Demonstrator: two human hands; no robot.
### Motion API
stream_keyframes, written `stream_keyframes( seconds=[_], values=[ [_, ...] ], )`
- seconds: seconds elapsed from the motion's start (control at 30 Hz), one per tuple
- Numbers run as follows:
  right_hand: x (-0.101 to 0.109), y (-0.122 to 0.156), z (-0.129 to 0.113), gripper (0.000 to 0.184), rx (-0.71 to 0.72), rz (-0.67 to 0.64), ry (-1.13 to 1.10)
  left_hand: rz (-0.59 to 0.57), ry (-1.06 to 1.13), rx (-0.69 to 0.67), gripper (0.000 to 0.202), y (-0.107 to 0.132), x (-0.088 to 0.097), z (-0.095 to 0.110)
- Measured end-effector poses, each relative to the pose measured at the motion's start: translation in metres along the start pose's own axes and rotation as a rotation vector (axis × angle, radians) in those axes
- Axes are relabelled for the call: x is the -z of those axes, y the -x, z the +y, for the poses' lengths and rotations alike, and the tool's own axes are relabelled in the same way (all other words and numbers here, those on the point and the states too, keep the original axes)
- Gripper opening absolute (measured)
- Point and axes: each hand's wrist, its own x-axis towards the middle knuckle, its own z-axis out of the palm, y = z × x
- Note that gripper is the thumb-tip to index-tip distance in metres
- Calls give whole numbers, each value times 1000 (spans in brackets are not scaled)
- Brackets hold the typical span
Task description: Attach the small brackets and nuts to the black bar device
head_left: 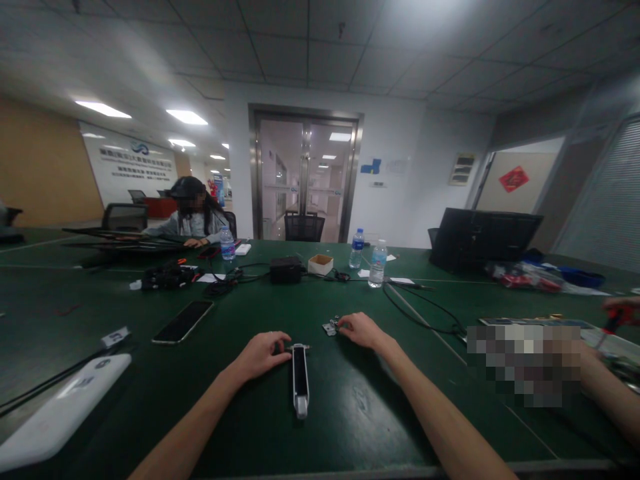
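Note:
A long narrow black-and-silver device (300, 378) lies lengthwise on the green table (350, 413) in front of me. My left hand (263, 355) rests at its far end, fingers curled and touching its top edge. My right hand (363, 329) lies a little further right, fingertips pinched at a small cluster of metal parts (331, 326). What the pinch holds is too small to name.
A black phone (183, 321) lies left of my hands, and a white device (60, 412) sits at the near left edge. Two water bottles (379, 264), a small box (321, 264), a black pack (285, 270) and cables lie further back. Another person's hand (620, 311) works at right; someone sits at far left.

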Motion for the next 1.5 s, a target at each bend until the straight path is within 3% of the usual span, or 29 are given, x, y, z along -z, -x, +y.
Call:
stream_keyframes(
  seconds=[0.23,1.03,1.3,1.5],
  values=[
    [0,1,-1,30,51,-74,-3,-5,-3,-1,40,-1,-1,-1],
    [-5,-2,-8,23,15,-30,79,7,9,-6,40,1,1,2],
    [-4,1,-15,29,-21,-26,134,-16,-12,16,40,1,3,7],
    [-1,3,-17,26,-24,33,19,128,-40,11,44,1,3,4]
  ],
)
